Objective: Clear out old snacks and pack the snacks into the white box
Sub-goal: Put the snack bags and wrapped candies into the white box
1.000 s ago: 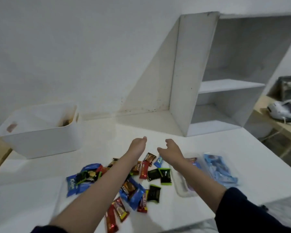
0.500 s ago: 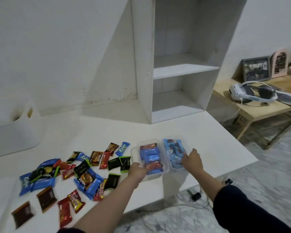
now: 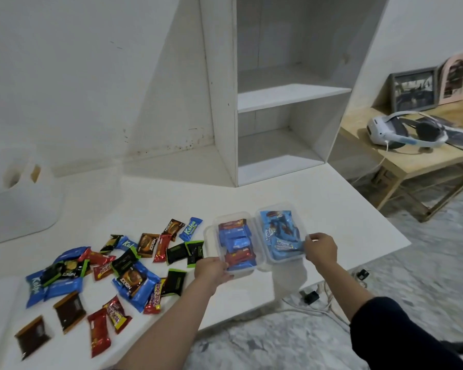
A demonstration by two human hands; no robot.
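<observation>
Loose snack packets (image 3: 112, 273) crowded the white table (image 3: 332, 209) left of the clear two-compartment container (image 3: 257, 239). Bare tabletop lay open between them, the white box (image 3: 19, 209) and the shelf unit (image 3: 278, 108) behind.

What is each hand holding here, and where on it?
Left hand grips the near-left corner of the left clear snack container; right hand grips the right edge of the right clear snack container.

Right arm wears a dark navy fabric sleeve (image 3: 393, 332), pushed above the forearm. Both forearms bare. No rings visible.
</observation>
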